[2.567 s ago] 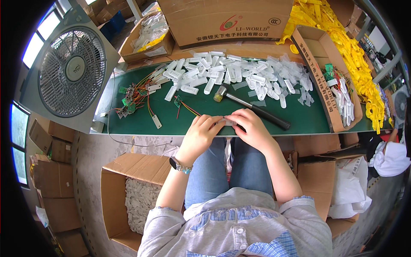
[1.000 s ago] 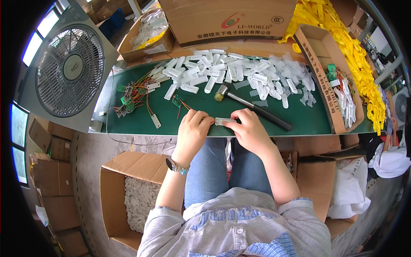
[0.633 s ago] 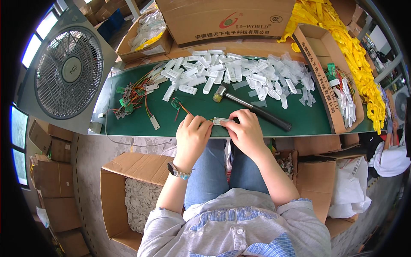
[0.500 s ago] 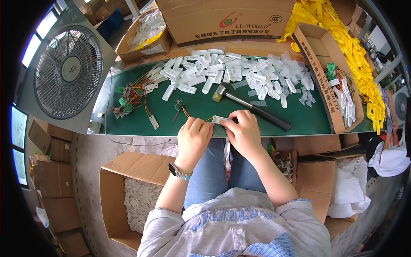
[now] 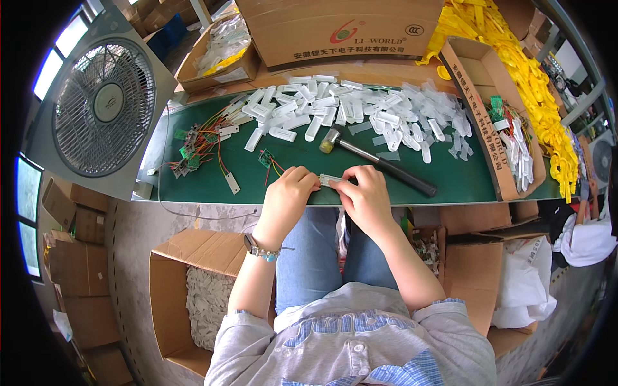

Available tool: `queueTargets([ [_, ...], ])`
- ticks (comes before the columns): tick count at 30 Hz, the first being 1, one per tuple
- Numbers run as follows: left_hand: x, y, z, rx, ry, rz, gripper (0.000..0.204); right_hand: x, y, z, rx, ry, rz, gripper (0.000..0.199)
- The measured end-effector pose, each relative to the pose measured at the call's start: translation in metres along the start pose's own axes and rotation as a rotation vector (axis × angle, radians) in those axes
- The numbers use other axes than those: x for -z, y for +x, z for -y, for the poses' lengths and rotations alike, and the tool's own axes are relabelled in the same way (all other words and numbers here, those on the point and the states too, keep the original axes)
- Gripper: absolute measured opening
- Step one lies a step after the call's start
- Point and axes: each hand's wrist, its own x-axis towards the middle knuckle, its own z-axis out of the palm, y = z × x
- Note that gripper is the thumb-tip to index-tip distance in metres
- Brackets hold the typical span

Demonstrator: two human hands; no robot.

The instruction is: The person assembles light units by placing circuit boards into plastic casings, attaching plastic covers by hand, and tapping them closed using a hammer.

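Near the green table's front edge, a small pale rectangular strip (image 5: pixel 329 179) spans the gap between my two hands. My left hand (image 5: pixel 290 196) is closed, its fingertips pinching at the strip's left end. My right hand (image 5: pixel 367 196) pinches the right end between thumb and fingers. A small green circuit board (image 5: pixel 265 157) lies just beyond my left hand, with red and yellow wires running toward that hand; their far ends are hidden by my fingers. Beyond my right hand rests a hammer (image 5: pixel 376 159) with a black handle, its head toward the left.
A heap of white plastic casings (image 5: pixel 309 106) covers the table's back. Wired circuit boards (image 5: pixel 193 151) lie at left, near a grey fan (image 5: pixel 106 106). At right stand a shallow carton (image 5: pixel 479 122) and yellow straps (image 5: pixel 547 122). An open box (image 5: pixel 168 302) of white pieces stands below left.
My left hand has turned slightly, and its wrist has moved a little left. The circuit board has shifted slightly. My right hand keeps nearly the same place on the strip.
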Motion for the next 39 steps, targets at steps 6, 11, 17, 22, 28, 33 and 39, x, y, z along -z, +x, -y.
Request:
queueTargets([
  [6,0.002,0.008,0.004,0.135,-0.178,0.042,0.018,0.000,0.000,-0.002,-0.009,0.004,0.001,0.027],
  [11,0.004,0.013,0.016,-0.047,-0.189,0.100,0.029,0.000,0.000,-0.002,-0.008,0.018,0.006,0.025],
  [17,0.007,0.020,0.018,-0.090,-0.164,0.150,0.032,0.000,-0.001,-0.003,-0.007,0.014,0.007,0.025],
  [22,0.007,0.018,0.018,-0.042,-0.214,0.155,0.034,-0.001,-0.001,-0.004,-0.001,0.015,0.000,0.026],
  [28,0.002,0.018,0.027,-0.103,-0.269,0.155,0.034,-0.001,-0.001,-0.003,-0.006,0.016,0.000,0.025],
  [33,0.003,0.022,0.029,-0.036,-0.338,0.259,0.036,0.000,-0.001,-0.002,-0.010,0.021,0.003,0.023],
  [39,-0.004,0.017,0.026,-0.144,-0.258,0.118,0.033,0.000,0.001,-0.004,0.002,0.038,0.007,0.023],
])
